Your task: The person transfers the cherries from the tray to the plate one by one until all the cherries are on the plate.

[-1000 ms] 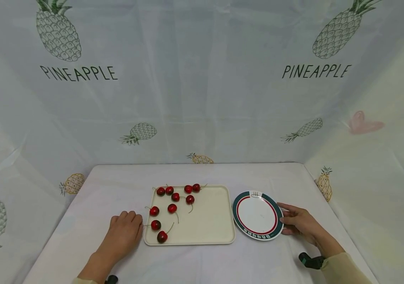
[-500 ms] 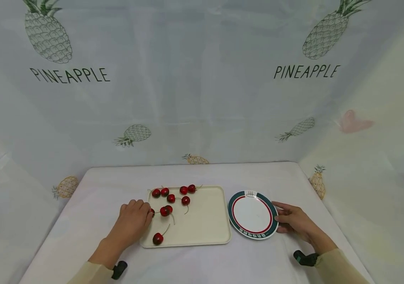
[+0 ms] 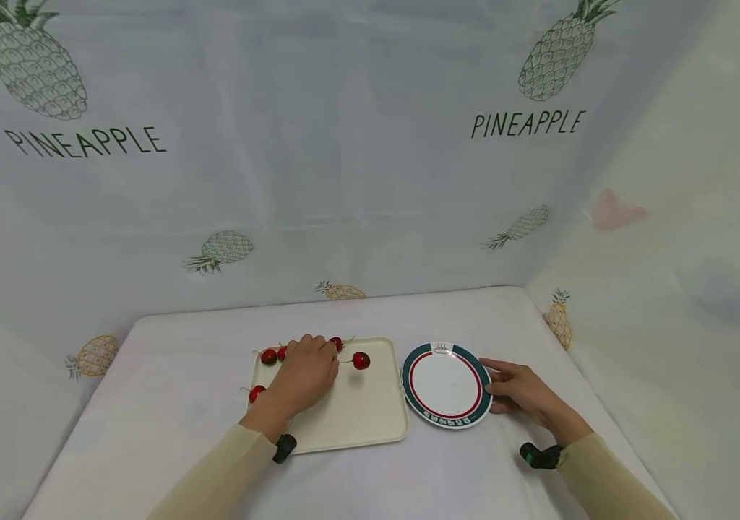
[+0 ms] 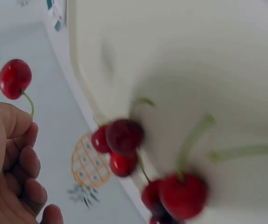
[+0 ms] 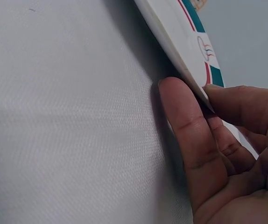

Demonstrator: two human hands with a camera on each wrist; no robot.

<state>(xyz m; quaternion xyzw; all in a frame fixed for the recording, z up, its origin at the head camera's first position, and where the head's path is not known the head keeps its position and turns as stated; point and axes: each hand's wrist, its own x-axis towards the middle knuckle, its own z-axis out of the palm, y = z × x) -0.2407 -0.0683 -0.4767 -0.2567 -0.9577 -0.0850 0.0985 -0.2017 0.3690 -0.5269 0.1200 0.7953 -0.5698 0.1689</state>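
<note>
My left hand (image 3: 308,372) pinches a cherry (image 4: 15,78) by its green stem between thumb and forefinger, the fruit hanging out in front of the fingertips over the cream tray (image 3: 370,426). Several other red cherries (image 4: 183,196) lie on that tray, some of them hidden behind the hand in the head view. At the right, my right hand (image 3: 519,390) grips the edge of a round white plate (image 3: 444,383) with a green and red rim. In the right wrist view its thumb (image 5: 241,102) lies on top of the rim and a finger (image 5: 185,121) is below.
The plate sits right beside the tray's right edge. A white cloth (image 3: 181,419) covers the table, and a hanging sheet with printed pineapples (image 3: 227,247) rises behind it. Another cherry (image 3: 256,393) lies at the tray's left edge.
My left hand has moved from the tray's left edge rightward over its middle, now holding a cherry by the stem. My right hand has kept its grip on the plate. The head view has shifted.
</note>
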